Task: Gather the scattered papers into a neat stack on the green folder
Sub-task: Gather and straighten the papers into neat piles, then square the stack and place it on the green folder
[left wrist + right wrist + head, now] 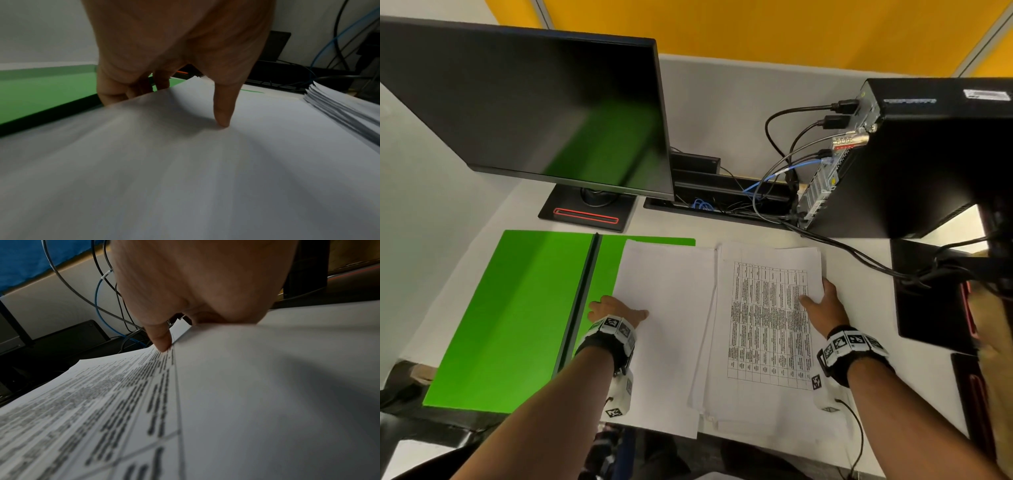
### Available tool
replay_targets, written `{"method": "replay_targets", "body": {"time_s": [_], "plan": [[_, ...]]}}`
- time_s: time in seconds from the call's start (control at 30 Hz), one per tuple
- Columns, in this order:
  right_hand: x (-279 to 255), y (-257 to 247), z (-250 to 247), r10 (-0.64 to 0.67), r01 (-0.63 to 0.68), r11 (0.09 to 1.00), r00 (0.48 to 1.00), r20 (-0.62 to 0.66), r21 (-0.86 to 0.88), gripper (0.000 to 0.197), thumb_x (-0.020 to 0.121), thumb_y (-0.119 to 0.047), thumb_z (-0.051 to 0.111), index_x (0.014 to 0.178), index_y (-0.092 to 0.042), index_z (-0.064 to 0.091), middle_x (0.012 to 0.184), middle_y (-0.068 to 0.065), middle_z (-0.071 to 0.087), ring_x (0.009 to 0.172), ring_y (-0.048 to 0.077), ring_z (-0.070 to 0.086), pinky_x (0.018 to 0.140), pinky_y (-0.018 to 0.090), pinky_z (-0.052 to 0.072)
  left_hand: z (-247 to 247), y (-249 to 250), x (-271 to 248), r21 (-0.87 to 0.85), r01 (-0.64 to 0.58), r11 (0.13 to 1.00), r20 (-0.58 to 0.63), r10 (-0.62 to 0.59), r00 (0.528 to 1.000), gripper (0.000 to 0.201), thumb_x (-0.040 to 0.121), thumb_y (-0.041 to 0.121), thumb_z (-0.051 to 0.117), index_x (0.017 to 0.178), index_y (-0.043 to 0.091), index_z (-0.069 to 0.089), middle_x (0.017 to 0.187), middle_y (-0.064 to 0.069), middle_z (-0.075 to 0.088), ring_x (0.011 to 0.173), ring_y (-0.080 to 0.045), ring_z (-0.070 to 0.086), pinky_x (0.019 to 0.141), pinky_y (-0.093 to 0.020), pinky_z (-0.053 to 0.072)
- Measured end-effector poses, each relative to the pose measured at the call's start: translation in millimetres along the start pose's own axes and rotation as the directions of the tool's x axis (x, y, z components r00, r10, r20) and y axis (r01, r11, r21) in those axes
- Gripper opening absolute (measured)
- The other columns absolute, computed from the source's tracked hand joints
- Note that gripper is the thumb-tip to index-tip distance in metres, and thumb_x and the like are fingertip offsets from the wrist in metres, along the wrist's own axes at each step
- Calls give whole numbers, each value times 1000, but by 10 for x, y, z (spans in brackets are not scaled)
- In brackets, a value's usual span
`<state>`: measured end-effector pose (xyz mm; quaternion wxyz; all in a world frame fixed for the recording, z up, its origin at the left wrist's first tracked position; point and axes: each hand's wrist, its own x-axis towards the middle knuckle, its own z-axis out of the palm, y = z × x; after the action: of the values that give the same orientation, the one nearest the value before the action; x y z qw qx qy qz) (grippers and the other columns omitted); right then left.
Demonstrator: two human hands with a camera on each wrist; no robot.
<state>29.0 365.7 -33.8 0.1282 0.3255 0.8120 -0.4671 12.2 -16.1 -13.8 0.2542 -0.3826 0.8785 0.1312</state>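
- While our left hand (pixel 616 310) pinches the left edge of the blank papers (pixel 664 308), its thumb (pixel 223 112) presses on top and its fingers (pixel 115 91) curl under the edge.
- Our right hand (pixel 825 305) has its grip clamped on the right edge of the printed papers (pixel 767 318), thumb (pixel 160 340) on the table print.
- We see the green folder (pixel 517 308) lying open on the bench (pixel 859 308), the blank pile overlapping its right half.
- Both piles lie side by side, edges touching, before the monitor (pixel 527 102).
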Motion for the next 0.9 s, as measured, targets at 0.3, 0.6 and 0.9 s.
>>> {"method": "replay_targets", "body": {"time_s": [0.3, 0.6, 0.9], "plan": [[14, 14, 7, -8, 8, 1000, 1000, 3, 1, 61, 91, -19, 59, 145, -21, 30, 132, 10, 58, 114, 32, 58, 96, 38, 46, 86, -37, -40, 20, 11, 1000, -81, -9, 997, 98, 63, 58, 77, 129, -1, 35, 133, -21, 40, 124, -34, 42, 104, -39, 35], [41, 29, 16, -17, 17, 1000, 1000, 5, -7, 62, 92, -17, 58, 146, -21, 28, 135, 10, 56, 117, 33, 56, 98, 40, 45, 19, -80, 6, -88, -10, 996, -33, 7, 999, 91, 62, 48, 81, 129, 5, 36, 132, -19, 42, 122, -36, 45, 100, -44, 41], [-10, 8, -14, -15, 15, 1000, 1000, 12, -12, 63, 93, -18, 58, 148, -19, 26, 136, 11, 55, 118, 33, 56, 96, 37, 44, -292, -22, -20, -409, -361, 838, -36, 380, 924, 44, 76, 27, 76, 114, 7, 66, 109, -12, 70, 98, -28, 66, 86, -33, 51]]}}
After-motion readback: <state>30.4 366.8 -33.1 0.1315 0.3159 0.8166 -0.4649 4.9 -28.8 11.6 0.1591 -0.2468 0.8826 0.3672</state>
